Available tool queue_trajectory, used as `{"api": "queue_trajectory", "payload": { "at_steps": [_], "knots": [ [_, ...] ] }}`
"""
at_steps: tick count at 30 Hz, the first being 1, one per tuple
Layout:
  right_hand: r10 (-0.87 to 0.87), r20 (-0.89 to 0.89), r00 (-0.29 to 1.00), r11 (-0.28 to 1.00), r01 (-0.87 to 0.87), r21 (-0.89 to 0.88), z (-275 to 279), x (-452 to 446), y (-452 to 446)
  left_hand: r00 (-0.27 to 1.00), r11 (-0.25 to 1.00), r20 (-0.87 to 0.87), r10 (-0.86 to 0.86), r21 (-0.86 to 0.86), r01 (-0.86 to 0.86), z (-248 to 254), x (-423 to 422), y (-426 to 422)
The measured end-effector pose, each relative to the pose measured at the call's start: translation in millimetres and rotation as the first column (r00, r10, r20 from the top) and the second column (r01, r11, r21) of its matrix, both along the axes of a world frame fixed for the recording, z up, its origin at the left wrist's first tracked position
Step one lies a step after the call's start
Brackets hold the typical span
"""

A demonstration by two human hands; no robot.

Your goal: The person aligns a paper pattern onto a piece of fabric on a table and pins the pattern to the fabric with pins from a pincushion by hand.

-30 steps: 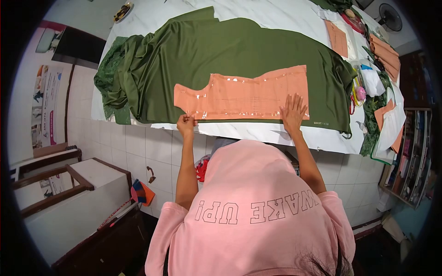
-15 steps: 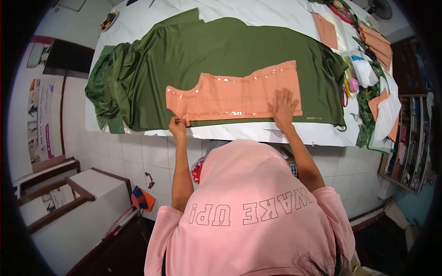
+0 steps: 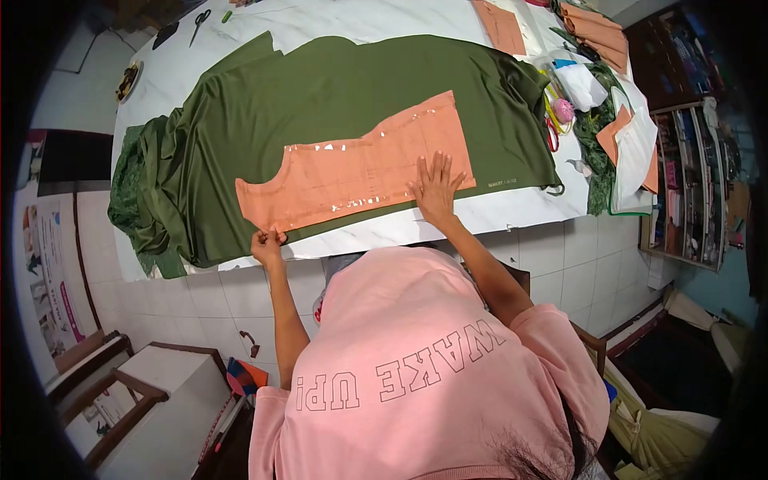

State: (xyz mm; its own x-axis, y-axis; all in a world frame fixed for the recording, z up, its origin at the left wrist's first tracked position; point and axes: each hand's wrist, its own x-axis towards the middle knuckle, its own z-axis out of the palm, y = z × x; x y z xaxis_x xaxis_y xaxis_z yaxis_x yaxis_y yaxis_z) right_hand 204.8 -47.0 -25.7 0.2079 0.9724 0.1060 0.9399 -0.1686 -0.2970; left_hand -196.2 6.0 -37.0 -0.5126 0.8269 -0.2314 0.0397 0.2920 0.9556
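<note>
view shift: compared with the earlier frame, the whole scene has swung left and tilted, so the green cloth [image 3: 352,88] and the flat orange piece [image 3: 344,176] now slope up to the right. scissors [image 3: 200,26] have come into sight at upper left.
orange on green: the piece seems to lie on the cloth much as before, near its front edge, so the change looks like a turn of the camera rather than a slip of the layers.
orange piece: centre of the frame, flat; a scooped curve at its left end, a dipping upper side, a wider right end. it looks matte and thin, with faint lines and small glossy patches along its edges.
left hand [image 3: 268,246]: lower left of centre, fingertips pinched together at the piece's lower left corner; i cannot tell whether they grip the orange, the green or both.
right hand [image 3: 436,188]: right of centre, fingers spread and straight, palm down on the piece's lower right part, grasping nothing.
green cloth: smooth, with a satiny sheen; broad and fairly flat in the middle, bunched in soft folds at left beside darker, lacy-looking fabric [image 3: 132,184].
white table [image 3: 320,246]: pale grey marbling, showing along the cloth's front edge.
upper right: more orange fabric [image 3: 596,36], a white bundle [image 3: 582,86] and a round pink item [image 3: 563,110].
pink shirt [image 3: 432,320]: lower centre, soft-looking, with outlined letters upside down.
</note>
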Motion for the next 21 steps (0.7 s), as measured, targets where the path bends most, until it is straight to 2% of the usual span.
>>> {"api": "queue_trajectory", "payload": {
  "at_steps": [3, 4, 5, 6, 7, 8, 9, 10, 11, 12, 13, 15, 20, 21],
  "knots": [
    [-0.025, 0.002, 1.000, 1.000, 0.025, 0.001, -2.0, 0.2, -2.8, 0.972, 0.984, -0.230, -0.046, -0.180, 0.004, -2.6, -7.5, 0.5],
    [-0.038, 0.041, 0.998, 0.999, 0.038, -0.016, -2.3, 1.7, -3.7, 0.835, 0.995, -0.551, -0.008, -0.090, -0.050, 15.3, 8.8, -2.5],
    [-0.042, 0.075, 0.996, 0.999, 0.044, -0.031, -2.7, 1.8, -3.6, 0.591, 0.997, -0.805, 0.054, 0.009, -0.078, 30.0, 30.8, -5.8],
    [-0.041, 0.107, 0.993, 0.998, 0.046, -0.045, -3.1, -0.3, -2.1, 0.529, 0.992, -0.848, 0.038, 0.098, 0.085, 35.5, 35.7, -4.2],
    [-0.010, 0.091, 0.996, 0.999, 0.013, -0.039, -3.0, -2.3, -0.7, 0.462, 0.953, -0.886, 0.032, 0.166, 0.252, 37.7, 40.9, 0.6],
    [-0.023, 0.102, 0.994, 0.999, 0.026, -0.031, -3.6, -1.8, -1.2, 0.477, 0.928, -0.879, -0.018, 0.162, 0.334, 36.1, 56.5, 5.9],
    [-0.036, 0.115, 0.993, 0.999, 0.039, -0.021, -4.0, -0.1, -2.3, 0.464, 0.888, -0.869, -0.172, 0.067, 0.455, 34.7, 73.0, 13.4],
    [-0.004, 0.102, 0.995, 1.000, 0.006, -0.016, -3.2, 0.7, -3.1, 0.480, 0.831, -0.856, -0.194, 0.117, 0.544, 12.7, 93.2, 16.3],
    [-0.021, 0.112, 0.993, 0.999, 0.024, -0.027, -1.9, 0.5, -3.5, 0.391, 0.787, -0.870, -0.299, 0.007, 0.616, 23.2, 123.9, 14.7],
    [-0.036, 0.120, 0.992, 0.999, 0.040, -0.035, -0.2, -0.9, -2.2, 0.237, 0.714, -0.896, -0.376, -0.117, 0.690, 21.8, 150.9, 14.8],
    [-0.002, 0.102, 0.995, 1.000, 0.004, -0.026, 1.3, -1.8, -1.5, 0.217, 0.579, -0.756, -0.618, -0.251, 0.776, 31.2, 170.1, 13.1],
    [-0.035, 0.181, 0.983, 0.990, 0.058, -0.126, 3.7, -3.1, -0.4, 0.109, 0.573, -0.858, -0.502, -0.236, 0.785, 36.1, 197.1, -3.4],
    [-0.011, 0.187, 0.982, 0.999, 0.017, -0.028, -3.1, -1.1, -0.5, 0.186, 0.690, -0.872, -0.452, -0.210, 0.692, 21.9, 173.4, -4.3],
    [-0.010, 0.195, 0.981, 1.000, 0.015, -0.025, -2.8, -1.3, -0.2, 0.195, 0.740, -0.872, -0.450, -0.241, 0.628, 19.5, 157.6, -2.5]
  ]
}}
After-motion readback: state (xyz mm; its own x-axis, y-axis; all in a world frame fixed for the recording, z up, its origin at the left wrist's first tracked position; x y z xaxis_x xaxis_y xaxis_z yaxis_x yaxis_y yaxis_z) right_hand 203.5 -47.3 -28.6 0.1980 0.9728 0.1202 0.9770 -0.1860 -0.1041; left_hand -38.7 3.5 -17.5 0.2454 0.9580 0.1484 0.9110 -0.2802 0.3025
